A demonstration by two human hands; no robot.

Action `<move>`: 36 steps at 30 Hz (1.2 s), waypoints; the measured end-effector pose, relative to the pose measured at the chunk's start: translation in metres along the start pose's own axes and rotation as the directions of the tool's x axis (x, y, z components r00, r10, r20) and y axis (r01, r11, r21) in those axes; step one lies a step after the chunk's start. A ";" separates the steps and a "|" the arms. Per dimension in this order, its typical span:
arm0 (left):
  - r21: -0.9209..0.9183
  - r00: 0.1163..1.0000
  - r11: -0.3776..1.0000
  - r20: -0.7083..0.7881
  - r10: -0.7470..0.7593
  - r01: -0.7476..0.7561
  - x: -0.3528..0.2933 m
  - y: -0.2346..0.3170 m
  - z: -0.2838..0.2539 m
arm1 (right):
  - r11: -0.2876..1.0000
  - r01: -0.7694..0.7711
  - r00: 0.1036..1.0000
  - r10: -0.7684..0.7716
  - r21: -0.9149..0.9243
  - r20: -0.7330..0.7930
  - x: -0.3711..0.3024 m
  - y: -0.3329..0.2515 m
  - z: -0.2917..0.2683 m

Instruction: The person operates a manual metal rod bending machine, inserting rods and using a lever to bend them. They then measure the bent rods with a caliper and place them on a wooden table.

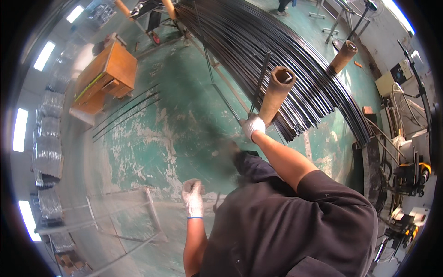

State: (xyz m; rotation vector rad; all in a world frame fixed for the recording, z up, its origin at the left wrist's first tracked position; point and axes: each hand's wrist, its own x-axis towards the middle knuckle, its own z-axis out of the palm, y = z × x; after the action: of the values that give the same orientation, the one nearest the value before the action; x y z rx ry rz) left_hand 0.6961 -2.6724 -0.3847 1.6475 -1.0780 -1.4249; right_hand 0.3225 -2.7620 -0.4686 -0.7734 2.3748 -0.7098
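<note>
My right hand (253, 125), in a white knit glove, is closed around the lower end of a dark metal bar (261, 78). That bar slants up and away, next to a brown cardboard-like tube (276, 97) standing at the near side of a large stack of long black metal bars (281, 60). My left hand (193, 195), gloved too, hangs low over the floor with its fingers curled in. Nothing shows in it.
A wooden desk (108, 74) stands at the left, with a few thin bars (127, 113) on the green floor (152, 152) beside it. A metal frame (150, 212) is at lower left. Another brown tube (344, 56) rises beyond the stack. Tools and cables (406, 177) line the right wall.
</note>
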 end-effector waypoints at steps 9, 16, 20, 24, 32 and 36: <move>0.249 0.971 0.955 0.130 -0.199 0.162 0.175 0.057 -0.007 | 0.626 -0.681 0.628 0.766 0.380 -0.137 0.183 -0.043 0.050; 0.073 0.992 0.997 0.117 -0.045 0.036 0.288 0.140 0.018 | 0.517 -0.775 0.447 0.855 0.362 -0.264 0.226 -0.002 0.057; 0.132 0.945 0.980 0.272 -0.179 0.148 0.339 0.155 0.024 | 0.671 -0.732 0.680 0.707 -0.118 -0.195 0.216 -0.003 0.058; 0.204 0.902 0.967 0.372 -0.218 0.149 0.397 0.149 0.023 | 0.531 -0.754 0.462 0.847 0.387 -0.261 0.189 -0.043 0.066; 0.226 0.866 0.974 0.483 -0.126 0.016 0.505 0.221 0.006 | 0.718 0.131 0.718 0.406 0.683 -0.565 0.145 -0.158 0.111; 0.220 0.863 0.974 0.501 -0.061 -0.059 0.554 0.229 -0.026 | 0.788 0.405 0.674 0.085 0.464 -0.734 0.174 -0.250 0.109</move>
State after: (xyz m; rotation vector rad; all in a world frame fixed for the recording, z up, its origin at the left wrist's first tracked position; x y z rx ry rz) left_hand 0.7159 -3.2717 -0.4018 1.4508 -1.5843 -1.8525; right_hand 0.3614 -3.0827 -0.4484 -0.4583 2.4481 -2.0731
